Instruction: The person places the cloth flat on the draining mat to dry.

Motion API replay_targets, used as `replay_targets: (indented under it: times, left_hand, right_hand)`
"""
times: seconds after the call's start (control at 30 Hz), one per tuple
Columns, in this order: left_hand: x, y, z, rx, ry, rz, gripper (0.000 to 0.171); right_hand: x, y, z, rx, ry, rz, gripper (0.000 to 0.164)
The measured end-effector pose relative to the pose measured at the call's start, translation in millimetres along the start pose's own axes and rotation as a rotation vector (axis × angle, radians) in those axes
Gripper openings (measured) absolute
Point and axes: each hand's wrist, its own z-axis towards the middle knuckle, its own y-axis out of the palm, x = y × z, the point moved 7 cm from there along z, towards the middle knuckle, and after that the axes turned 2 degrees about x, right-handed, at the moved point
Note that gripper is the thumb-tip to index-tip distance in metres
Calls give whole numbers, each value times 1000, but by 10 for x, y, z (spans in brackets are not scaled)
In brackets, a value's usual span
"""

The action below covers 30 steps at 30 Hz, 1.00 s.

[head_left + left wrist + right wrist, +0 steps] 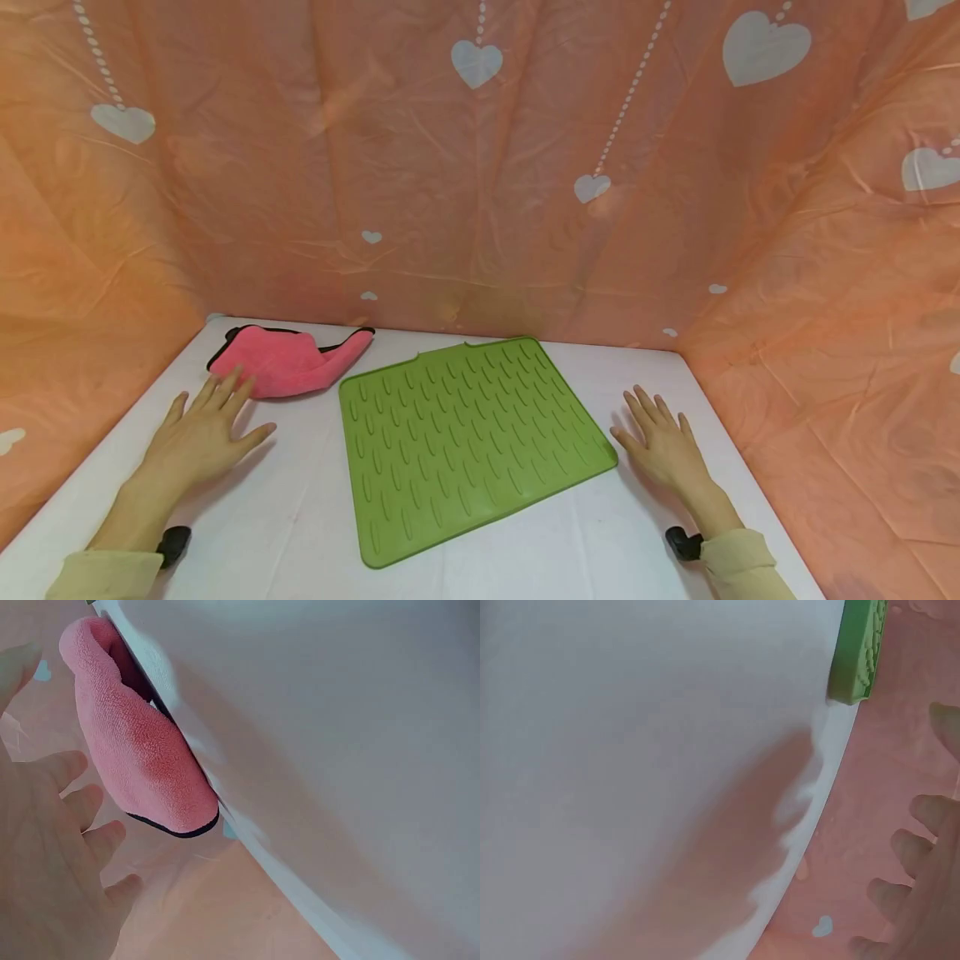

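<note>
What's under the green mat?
The green mat has white tabletop showing along its front, left and right edges. The area beneath is covered, so I can't tell what's there.

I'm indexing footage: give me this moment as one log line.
left hand: empty, near pink cloth | right hand: empty, near green mat | cloth: bunched, left of mat

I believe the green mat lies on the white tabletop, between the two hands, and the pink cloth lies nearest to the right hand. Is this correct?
Not quite: the pink cloth lies nearest to the left hand, not the right hand, as the head view shows. The green mat does lie on the white tabletop, between the hands.
</note>
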Motion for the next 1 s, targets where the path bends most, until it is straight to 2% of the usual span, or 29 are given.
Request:
replay_targets:
  times: [0.4,0.8,1.0]
  left_hand:
    - [49,-20,122,13,18,-16,93]
    - [134,-21,334,11,39,-28,92]
    - [169,-1,456,-27,21,-43,94]
  right_hand:
    - [-187,-4,26,23,-96,32,71]
    - [-437,131,-25,-37,-200,82,73]
    - [-573,215,-56,-87,-270,95,73]
